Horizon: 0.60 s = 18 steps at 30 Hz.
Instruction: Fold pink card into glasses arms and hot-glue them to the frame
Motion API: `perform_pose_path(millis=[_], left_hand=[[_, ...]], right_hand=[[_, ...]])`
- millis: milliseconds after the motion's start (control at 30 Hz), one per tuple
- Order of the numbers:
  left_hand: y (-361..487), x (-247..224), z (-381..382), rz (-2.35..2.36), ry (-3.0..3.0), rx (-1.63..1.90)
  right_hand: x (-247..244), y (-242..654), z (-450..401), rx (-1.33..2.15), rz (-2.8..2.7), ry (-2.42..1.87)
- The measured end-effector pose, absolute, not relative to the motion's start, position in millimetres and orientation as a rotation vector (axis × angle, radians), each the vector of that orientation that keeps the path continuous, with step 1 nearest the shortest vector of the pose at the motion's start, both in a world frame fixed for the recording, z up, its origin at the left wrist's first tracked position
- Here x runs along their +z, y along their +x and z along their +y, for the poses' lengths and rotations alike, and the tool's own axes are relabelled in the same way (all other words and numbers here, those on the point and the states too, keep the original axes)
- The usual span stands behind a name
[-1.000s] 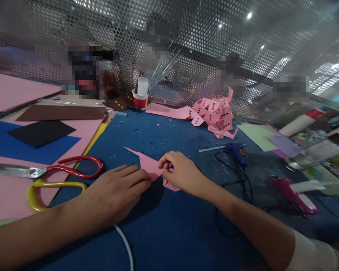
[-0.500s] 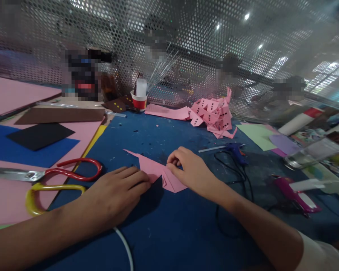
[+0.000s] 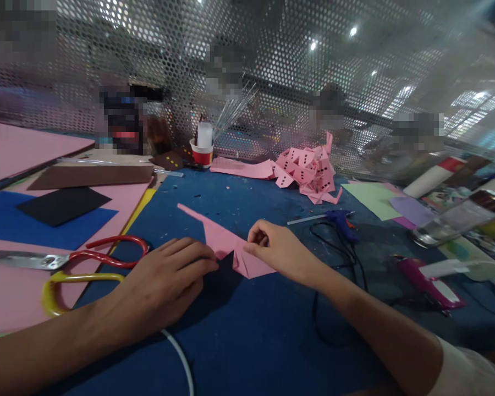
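A folded pink paper piece (image 3: 225, 236) with a thin strip sticking out at its upper left lies on the blue table top. My left hand (image 3: 177, 275) rests beside its left edge, palm down, fingers loosely bent and partly apart, holding nothing I can see. My right hand (image 3: 278, 247) is at the paper's right part, with thumb and index finger pinched on it near a fold. The other fingers of that hand curl in. Red and yellow handled scissors (image 3: 117, 250) lie left of my left hand.
Behind stand a heap of dotted pink paper pieces (image 3: 307, 170) and a red-white cup (image 3: 202, 153). Blue (image 3: 342, 223) and magenta (image 3: 431, 283) glue guns with cables lie at right. Coloured sheets (image 3: 8, 286) cover the left; a white cable (image 3: 181, 352) runs in front.
My left fingers have come off the paper's left edge slightly. The paper's strip end has swung up a little, and my right thumb and index finger have closed on the fold.
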<state>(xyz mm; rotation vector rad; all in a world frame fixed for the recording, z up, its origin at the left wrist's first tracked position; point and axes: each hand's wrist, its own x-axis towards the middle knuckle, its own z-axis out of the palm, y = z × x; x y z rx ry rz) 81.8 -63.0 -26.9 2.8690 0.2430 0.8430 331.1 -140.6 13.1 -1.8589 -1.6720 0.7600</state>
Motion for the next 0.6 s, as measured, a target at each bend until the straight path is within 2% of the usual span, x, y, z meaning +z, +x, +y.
perform_pose_path(millis=[167, 333, 600], left_hand=[[81, -20, -62, 0.469, 2.562, 0.872], [85, -17, -60, 0.812, 2.138, 0.696], [95, -8, -66, 0.681, 1.632, 0.446]], right_hand=[[7, 335, -136, 0.714, -1.533, -1.559], [7, 332, -137, 0.687, -1.528, -1.438], [10, 323, -144, 0.566, -1.607, -1.372]])
